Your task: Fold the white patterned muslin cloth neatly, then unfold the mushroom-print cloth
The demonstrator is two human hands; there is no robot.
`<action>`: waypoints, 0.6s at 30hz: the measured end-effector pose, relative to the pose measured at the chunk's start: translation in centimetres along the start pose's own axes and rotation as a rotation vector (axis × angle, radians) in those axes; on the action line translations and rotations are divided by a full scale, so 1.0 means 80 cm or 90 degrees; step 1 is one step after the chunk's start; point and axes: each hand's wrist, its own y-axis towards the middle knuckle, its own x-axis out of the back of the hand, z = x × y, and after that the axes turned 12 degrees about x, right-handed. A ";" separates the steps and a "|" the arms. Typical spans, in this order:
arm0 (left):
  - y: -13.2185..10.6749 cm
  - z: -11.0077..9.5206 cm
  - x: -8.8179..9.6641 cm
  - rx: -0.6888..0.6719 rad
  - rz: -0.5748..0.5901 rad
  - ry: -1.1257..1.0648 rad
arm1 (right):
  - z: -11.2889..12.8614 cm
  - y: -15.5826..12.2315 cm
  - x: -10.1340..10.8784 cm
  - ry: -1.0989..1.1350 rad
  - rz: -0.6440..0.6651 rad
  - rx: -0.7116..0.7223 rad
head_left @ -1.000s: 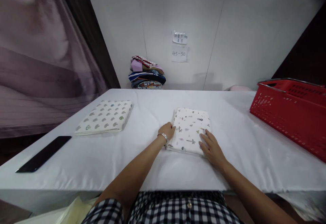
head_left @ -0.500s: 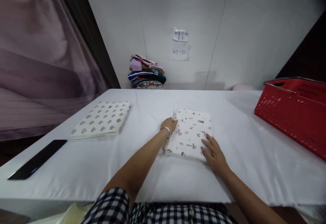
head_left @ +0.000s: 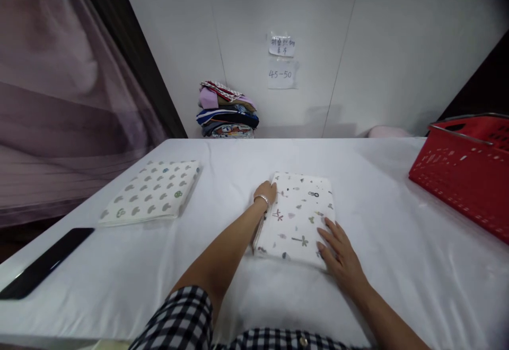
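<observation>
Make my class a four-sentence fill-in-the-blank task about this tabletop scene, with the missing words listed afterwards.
1. A bracelet circles the person's ____ wrist.
2. The right hand touches the folded cloth, whose background is ____.
3. The basket is ____.
4. The lower wall sign reads ____.

Missing words: left; white; red; 45-50.

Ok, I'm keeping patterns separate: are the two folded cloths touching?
Apart. The head view shows a bare strip of white tablecloth between the grey-print cloth and the palm-tree-print cloth.
</observation>
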 end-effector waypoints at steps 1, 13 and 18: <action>0.002 -0.001 0.002 0.000 0.004 0.002 | 0.001 0.001 0.000 0.002 0.001 0.001; 0.032 -0.027 -0.003 0.036 -0.025 0.004 | 0.001 0.000 0.005 0.002 0.012 0.010; 0.033 -0.025 -0.008 0.048 -0.024 0.006 | -0.001 0.001 0.005 0.009 0.010 0.024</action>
